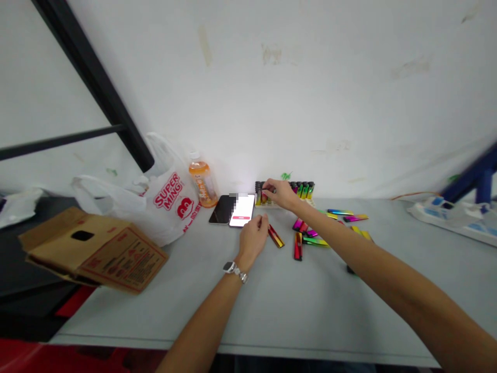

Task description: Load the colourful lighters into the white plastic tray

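Colourful metallic lighters with black tops stand in rows in a low rack [285, 204] against the wall. Over the rack's left part is my right hand [281, 192], its thumb and fingers pinched on a reddish lighter [264, 197] among the upright ones. My left hand [253, 235], with a watch and a bracelet at the wrist, is curled just in front of the phones; what its fingers hold, if anything, is hidden. Beside its fingertips lies a red and gold lighter [277, 237]. A red lighter [297, 246] and several others lie loose beneath and beyond my right forearm.
A lit phone [241, 212] overlaps a dark phone [220, 210] on the grey table [295, 311]. To the left are an orange drink bottle [204, 184], a white plastic bag [171, 202] and an open cardboard box [112, 251]. White-and-blue packaging [458, 220] lies at the far right.
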`<action>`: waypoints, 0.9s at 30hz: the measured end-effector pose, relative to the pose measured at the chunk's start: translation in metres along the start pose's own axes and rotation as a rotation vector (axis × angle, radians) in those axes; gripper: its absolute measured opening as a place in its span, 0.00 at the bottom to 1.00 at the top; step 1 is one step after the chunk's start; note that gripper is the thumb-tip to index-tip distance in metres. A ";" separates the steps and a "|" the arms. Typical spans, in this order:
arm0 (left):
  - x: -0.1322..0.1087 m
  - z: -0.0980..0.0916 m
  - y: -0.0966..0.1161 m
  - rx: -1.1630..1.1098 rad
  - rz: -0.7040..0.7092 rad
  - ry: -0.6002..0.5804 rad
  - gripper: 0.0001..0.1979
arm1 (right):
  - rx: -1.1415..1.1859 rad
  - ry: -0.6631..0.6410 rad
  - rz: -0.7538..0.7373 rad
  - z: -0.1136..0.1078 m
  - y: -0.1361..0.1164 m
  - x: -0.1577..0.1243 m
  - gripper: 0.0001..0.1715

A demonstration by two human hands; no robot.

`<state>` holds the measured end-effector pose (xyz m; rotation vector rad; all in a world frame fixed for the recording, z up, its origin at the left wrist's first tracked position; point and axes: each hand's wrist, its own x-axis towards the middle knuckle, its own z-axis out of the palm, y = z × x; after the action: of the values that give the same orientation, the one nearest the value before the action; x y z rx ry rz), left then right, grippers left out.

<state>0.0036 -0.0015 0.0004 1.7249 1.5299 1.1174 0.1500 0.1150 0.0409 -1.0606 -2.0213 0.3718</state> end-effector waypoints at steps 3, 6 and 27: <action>0.001 0.000 -0.001 0.007 -0.002 0.007 0.22 | -0.067 -0.022 -0.014 -0.001 0.001 -0.002 0.07; 0.003 0.000 -0.001 -0.021 -0.007 0.015 0.21 | -0.256 -0.017 -0.041 -0.004 -0.003 -0.008 0.13; 0.007 -0.002 -0.004 -0.171 -0.035 0.122 0.18 | -0.617 -0.467 0.371 -0.016 -0.061 -0.087 0.20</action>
<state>-0.0002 0.0063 -0.0006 1.5353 1.4826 1.3163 0.1572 0.0081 0.0409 -1.8856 -2.4222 0.1900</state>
